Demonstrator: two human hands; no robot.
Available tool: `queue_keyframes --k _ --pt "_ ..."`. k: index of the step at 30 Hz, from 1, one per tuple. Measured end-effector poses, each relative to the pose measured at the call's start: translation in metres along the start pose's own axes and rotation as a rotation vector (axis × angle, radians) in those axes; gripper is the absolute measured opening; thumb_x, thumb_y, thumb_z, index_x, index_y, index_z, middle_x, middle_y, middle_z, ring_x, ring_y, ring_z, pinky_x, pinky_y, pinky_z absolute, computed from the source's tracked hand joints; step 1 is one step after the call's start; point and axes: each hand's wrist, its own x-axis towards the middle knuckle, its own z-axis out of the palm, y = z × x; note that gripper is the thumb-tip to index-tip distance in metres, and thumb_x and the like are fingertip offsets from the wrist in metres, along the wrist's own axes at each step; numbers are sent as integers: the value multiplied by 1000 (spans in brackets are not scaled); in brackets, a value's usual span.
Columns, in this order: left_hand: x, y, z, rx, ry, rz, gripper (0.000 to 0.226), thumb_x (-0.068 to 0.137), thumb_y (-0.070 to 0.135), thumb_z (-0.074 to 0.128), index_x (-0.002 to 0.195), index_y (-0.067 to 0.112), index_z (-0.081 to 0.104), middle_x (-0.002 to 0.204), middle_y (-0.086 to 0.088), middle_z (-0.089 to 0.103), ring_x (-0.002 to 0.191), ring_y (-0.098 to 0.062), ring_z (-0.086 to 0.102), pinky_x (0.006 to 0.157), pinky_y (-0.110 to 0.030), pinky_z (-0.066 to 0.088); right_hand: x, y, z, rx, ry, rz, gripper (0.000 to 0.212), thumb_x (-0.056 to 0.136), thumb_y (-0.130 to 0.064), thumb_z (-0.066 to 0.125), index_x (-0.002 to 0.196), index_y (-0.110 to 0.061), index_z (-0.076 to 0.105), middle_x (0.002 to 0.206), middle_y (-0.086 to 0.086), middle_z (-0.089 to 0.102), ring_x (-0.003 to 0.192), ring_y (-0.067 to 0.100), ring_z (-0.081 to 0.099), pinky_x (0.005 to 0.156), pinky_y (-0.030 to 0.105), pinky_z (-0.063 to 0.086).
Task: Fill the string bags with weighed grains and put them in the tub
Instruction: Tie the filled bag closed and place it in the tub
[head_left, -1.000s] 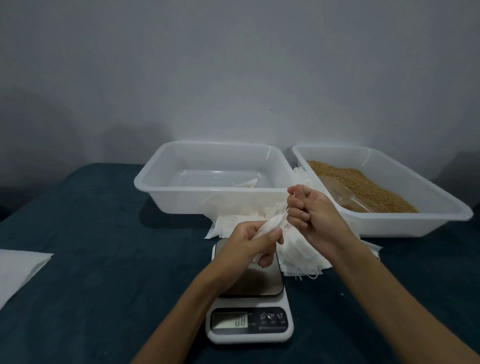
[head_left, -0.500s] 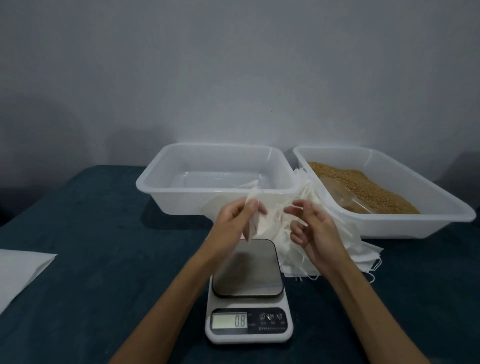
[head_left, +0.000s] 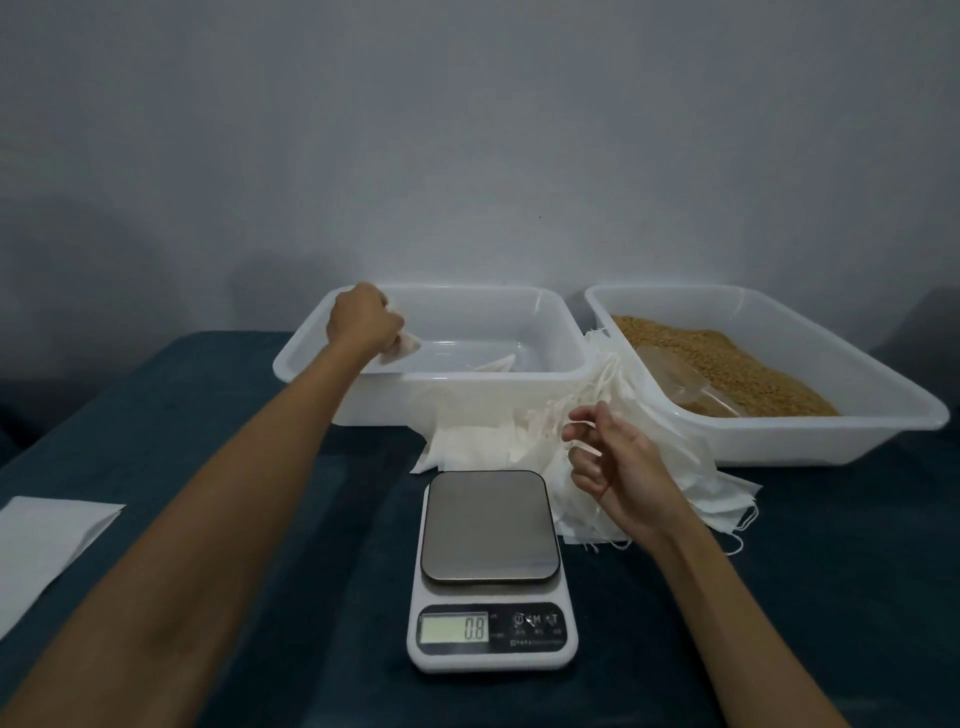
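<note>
Reaching across the near rim of the clear plastic tub (head_left: 550, 387), the left hand (head_left: 363, 322) holds a small white string bag (head_left: 402, 345), fingers curled round it, just above the tub's floor at its left end. Another white bag (head_left: 493, 362) lies flat on the tub's floor near the middle. The right hand (head_left: 621, 467) hovers over the pile of empty string bags (head_left: 519, 439) heaped on the tabletop (head_left: 260, 519) between the tub and the scale; its fingers are loosely bent, and thin white drawstrings cross them at the fingertips, though whether it truly pinches a string I cannot tell. The pile climbs the gap between the two containers and spills to the right, touching the front wall of the second tub (head_left: 779, 447). That second tub stands to the right of the first, holding tan grains (head_left: 727, 358) with a clear scoop (head_left: 685, 387) lying in them near the front. A white digital kitchen scale (head_left: 491, 571) sits close to the person, its steel platform bare and its display showing 0.8. At the left edge of the dark teal cloth lies a flat white sheet (head_left: 47, 540).
</note>
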Motion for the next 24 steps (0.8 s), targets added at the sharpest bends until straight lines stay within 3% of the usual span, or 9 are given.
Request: queue_keyframes --k 2,5,8,10,12,15,18,20,24 --pt "1 -5 1 14 -57 -25 26 89 0 64 68 11 52 89 -19 73 90 -35 74 81 -45 58 0 -1 -1 11 -6 -6 31 98 -40 55 101 -11 66 85 7 65 48 9 38 42 18 35" --pt "-1 -12 6 19 -215 -70 5 96 4 64 100 5 66 102 -16 76 94 -31 74 90 -38 56 0 -5 -4 49 1 -19 29 98 -39 55 99 -13 67 84 5 64 48 7 37 41 17 33" --pt "-5 -20 12 160 -318 -35 9 97 12 67 95 5 63 100 -14 66 97 -32 61 82 -37 47 1 -8 -5 84 28 -35 30 100 -39 54 100 -12 67 85 5 64 48 7 36 41 16 34" --pt "-13 -18 15 279 -234 40 24 101 23 65 113 3 63 112 -15 64 106 -34 60 88 -41 48 0 -11 -8 132 38 -46 31 100 -40 53 97 -13 70 84 3 63 48 6 36 41 16 35" --pt "-34 -4 17 256 10 199 31 103 26 63 124 3 60 111 -15 65 106 -34 62 91 -45 51 -1 -15 -11 188 46 -48 35 102 -41 51 93 -15 73 84 1 63 47 6 36 41 16 35" --pt "-85 23 23 8 169 479 16 102 25 64 99 9 66 83 -3 62 82 -27 60 73 -37 47 -2 -18 -14 258 50 -40 35 103 -41 50 94 -16 73 83 -1 62 48 5 36 41 15 36" --pt "-133 36 39 36 -112 619 23 100 32 68 89 12 69 79 2 66 78 -23 59 73 -36 50 -2 -18 -13 293 46 -26 33 104 -41 49 95 -15 69 82 -1 60 46 5 35 39 15 34" --pt "-148 37 54 101 -260 596 26 99 40 68 98 14 73 89 1 73 89 -23 64 80 -37 52 -3 -18 -11 290 41 -23 34 104 -40 48 95 -15 67 81 -1 59 45 5 34 38 14 32" --pt "-151 40 80 154 -315 459 42 100 46 64 123 12 66 112 -4 72 106 -25 63 92 -42 52 -3 -18 -8 268 51 -10 35 103 -40 48 93 -15 70 79 -1 59 45 4 34 38 14 28"
